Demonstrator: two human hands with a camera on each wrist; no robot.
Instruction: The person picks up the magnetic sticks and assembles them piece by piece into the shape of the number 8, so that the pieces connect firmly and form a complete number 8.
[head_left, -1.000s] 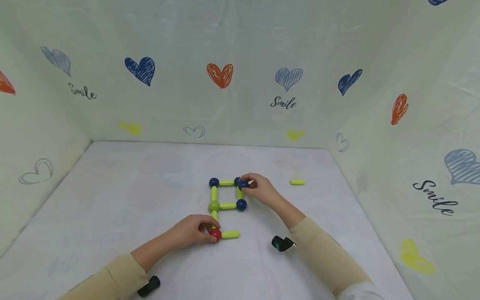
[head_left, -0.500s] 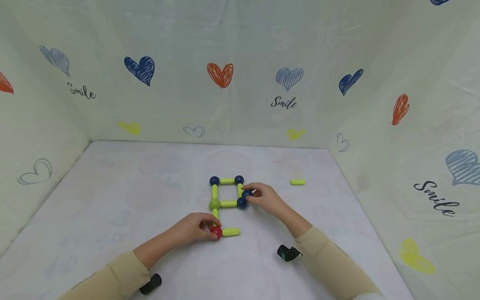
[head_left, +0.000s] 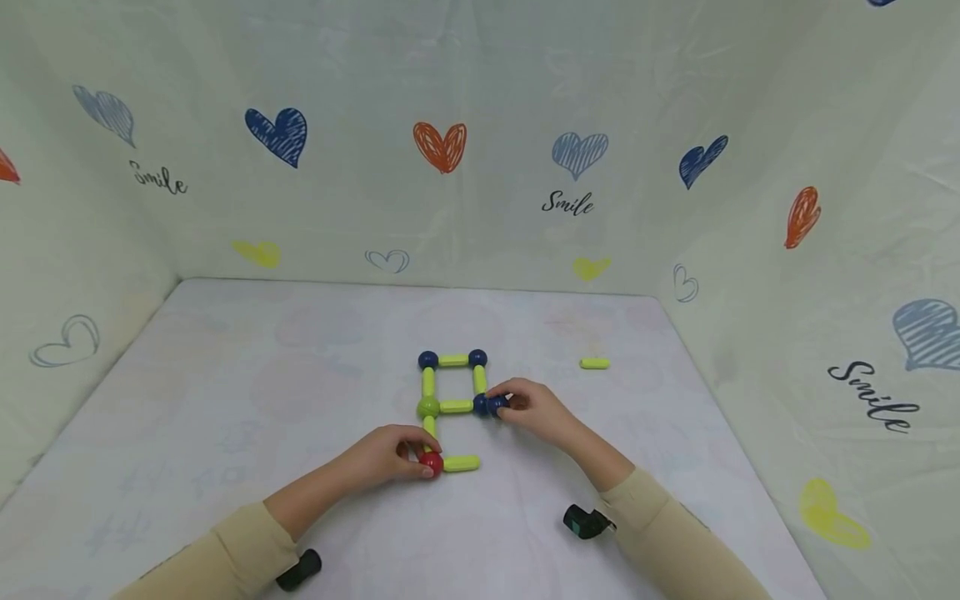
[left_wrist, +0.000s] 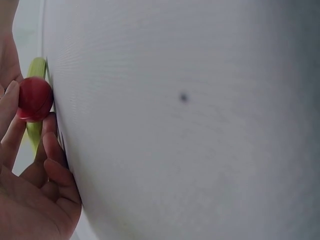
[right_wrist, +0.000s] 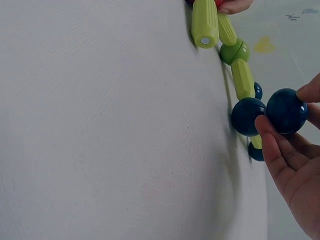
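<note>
Yellow-green rods and coloured balls form a flat frame on the table. A square of rods has blue balls at three corners and a green ball [head_left: 428, 407] at the fourth. From it a rod runs toward the person to a red ball [head_left: 431, 464], which my left hand [head_left: 378, 460] pinches between thumb and fingers. Off the red ball a rod [head_left: 462, 463] points right, its magnetic end bare in the right wrist view. Between thumb and fingers, my right hand [head_left: 538, 410] holds a loose blue ball [right_wrist: 287, 111], right beside the square's near right blue ball [right_wrist: 248, 116].
A single yellow-green rod [head_left: 595, 364] lies apart at the back right of the table [head_left: 247, 400]. Dark wrist cameras, one near the left sleeve [head_left: 300, 571] and one near the right sleeve [head_left: 588, 522], are strapped below the hands. Heart-printed cloth walls enclose the table's back and sides.
My right hand has brought the loose blue ball toward the person, from the square's far right corner to its near right corner. My left hand stays on the red ball.
</note>
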